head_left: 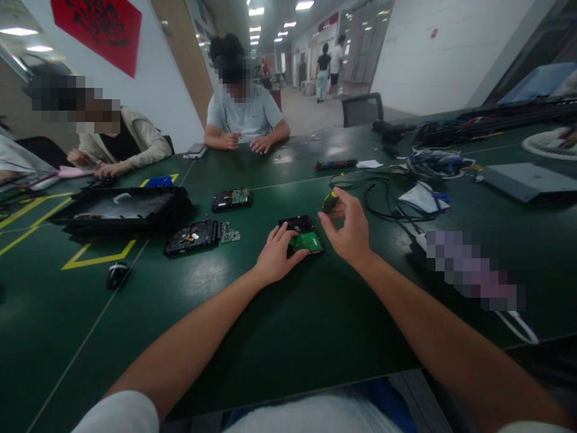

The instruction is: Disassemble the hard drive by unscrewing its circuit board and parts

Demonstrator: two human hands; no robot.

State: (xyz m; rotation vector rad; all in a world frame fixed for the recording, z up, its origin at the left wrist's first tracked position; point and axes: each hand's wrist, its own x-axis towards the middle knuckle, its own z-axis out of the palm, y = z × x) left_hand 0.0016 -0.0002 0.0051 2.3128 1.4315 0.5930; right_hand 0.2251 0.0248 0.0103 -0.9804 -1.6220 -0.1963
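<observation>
A black hard drive with a green circuit board (308,242) lies on the dark green table (252,343). My left hand (277,254) rests on its near left side, fingers spread over the casing and the board. My right hand (348,227) is raised just right of the drive, thumb and fingers closed round a small yellow and black screwdriver (330,202). The tool's tip cannot be made out. To the left lies an opened black drive (193,237) with a loose circuit board (229,233) at its right end. Another drive (232,199) sits farther back.
A stack of black trays (121,207) and a mouse (118,275) are on the left. Cables (383,207), a crumpled packet (424,197) and a silver box (527,181) lie on the right. Two people sit across the table; others stand far behind.
</observation>
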